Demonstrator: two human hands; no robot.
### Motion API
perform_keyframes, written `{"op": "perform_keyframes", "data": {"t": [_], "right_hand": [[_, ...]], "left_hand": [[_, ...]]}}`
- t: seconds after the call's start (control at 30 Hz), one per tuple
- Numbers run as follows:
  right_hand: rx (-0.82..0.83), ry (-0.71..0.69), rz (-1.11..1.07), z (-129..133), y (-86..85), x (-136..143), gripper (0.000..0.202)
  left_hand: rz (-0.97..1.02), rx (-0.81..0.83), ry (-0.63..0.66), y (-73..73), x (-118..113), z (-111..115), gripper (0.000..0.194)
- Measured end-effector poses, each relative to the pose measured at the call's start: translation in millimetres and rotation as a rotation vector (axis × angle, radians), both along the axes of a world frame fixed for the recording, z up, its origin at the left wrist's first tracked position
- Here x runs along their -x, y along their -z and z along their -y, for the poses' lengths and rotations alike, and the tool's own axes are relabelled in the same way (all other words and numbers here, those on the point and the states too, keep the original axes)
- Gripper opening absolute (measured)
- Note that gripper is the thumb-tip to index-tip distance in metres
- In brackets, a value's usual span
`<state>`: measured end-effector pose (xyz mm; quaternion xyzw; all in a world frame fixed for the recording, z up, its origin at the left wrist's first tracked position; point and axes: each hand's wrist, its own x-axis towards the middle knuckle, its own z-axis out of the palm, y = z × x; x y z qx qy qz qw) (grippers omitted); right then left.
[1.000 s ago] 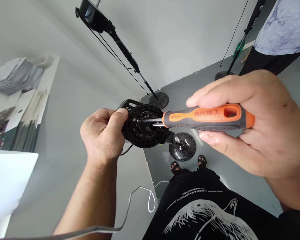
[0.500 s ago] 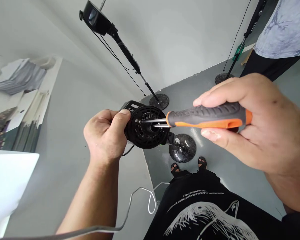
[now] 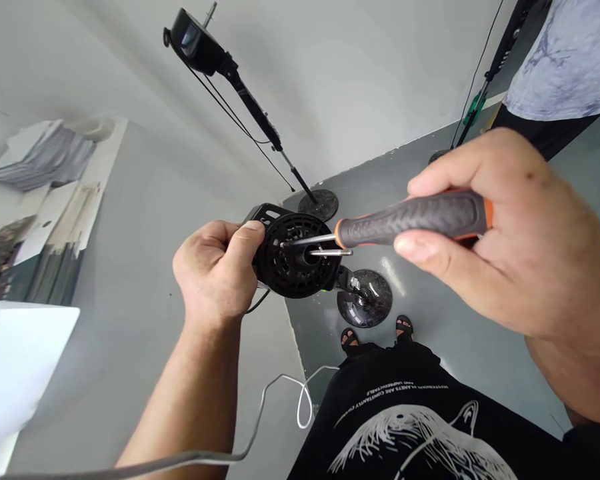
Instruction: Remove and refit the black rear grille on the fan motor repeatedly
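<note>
My left hand [image 3: 220,270] is closed on the rim of a black fan motor housing [image 3: 290,283], its thumb pressed on the front edge. A threaded metal shaft [image 3: 335,253] sticks out from the housing's middle toward the right. In my right hand [image 3: 520,233] is a screwdriver [image 3: 410,220] with a grey and orange handle, gripped between thumb and fingers. Its blade reaches the slotted front of the housing, left of the shaft, where a small screw seems to sit. The tip itself is too small to see clearly.
A round black base [image 3: 365,298] stands on the floor below the housing. Another stand with a black motor head [image 3: 195,43] leans at the back. At top right is a person in a tie-dyed shirt [image 3: 570,60]. A white cable [image 3: 260,413] crosses the lower left.
The screwdriver handle has turned, showing more grey and less orange, and tilted up off the shaft. My right fingers have shifted on the grip. My left hand keeps its hold on the housing.
</note>
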<state>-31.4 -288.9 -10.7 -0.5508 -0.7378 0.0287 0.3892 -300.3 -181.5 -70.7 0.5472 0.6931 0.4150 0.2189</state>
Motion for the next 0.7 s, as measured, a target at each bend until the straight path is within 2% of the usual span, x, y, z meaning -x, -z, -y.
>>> {"op": "perform_keyframes", "data": {"t": [0.07, 0.13, 0.27, 0.33, 0.43, 0.53, 0.63, 0.7], "right_hand": [[-0.001, 0.087, -0.05, -2, 2.4, 1, 0.031], [0.022, 0.094, -0.057, -5, 3.2, -3, 0.036], [0.011, -0.169, 0.081, -9, -1.9, -13, 0.048], [0.016, -0.234, 0.12, -9, -4.9, -16, 0.041], [0.045, -0.138, 0.061, -8, -5.4, -12, 0.026], [0.045, -0.014, -0.016, -5, -1.0, -4, 0.021], [0.047, 0.059, -0.053, -1, 4.1, -1, 0.027], [0.035, 0.044, -0.067, 1, 5.3, -3, 0.03]], "left_hand": [[0.004, -0.002, 0.008, 0.8, 0, 0, 0.03], [0.007, -0.004, 0.014, 1.4, 0, 0, 0.031], [0.011, -0.001, 0.009, 1.2, 0, 1, 0.03], [0.011, 0.004, -0.001, 0.7, -1, 1, 0.029], [0.004, 0.005, -0.005, 0.6, 0, 1, 0.029], [0.002, 0.01, -0.002, 1.1, 0, 1, 0.029], [-0.004, 0.017, 0.006, 1.1, 0, 0, 0.03], [-0.01, 0.02, 0.013, 0.7, 0, 0, 0.031]]}}
